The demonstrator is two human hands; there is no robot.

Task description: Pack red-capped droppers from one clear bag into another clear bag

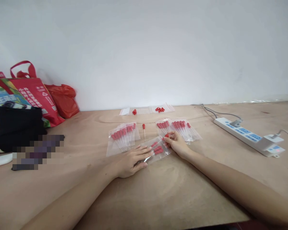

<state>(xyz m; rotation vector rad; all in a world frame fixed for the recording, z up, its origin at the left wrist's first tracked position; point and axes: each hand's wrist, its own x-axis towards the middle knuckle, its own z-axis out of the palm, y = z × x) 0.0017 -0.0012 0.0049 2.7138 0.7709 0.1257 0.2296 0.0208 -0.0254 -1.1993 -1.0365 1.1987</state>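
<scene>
My left hand (132,160) lies flat, fingers spread, on a clear plastic bag (163,154) that holds several red rubber bulbs (158,149). At the bag's upper right edge, my right hand (177,143) pinches a red bulb (166,136) between thumb and fingers. A single red-topped dropper (144,128) lies just beyond the bag. Filled bags of red-topped droppers rest on both sides, one group at the left (120,135) and another at the right (182,127).
Near the wall is a bag with clear tubes (144,111) and loose red bulbs (159,109). A white power strip (244,134) with cables stands at the right. Red shopping bags (36,95) and a black bag (16,127) occupy the left, near a white object (1,160).
</scene>
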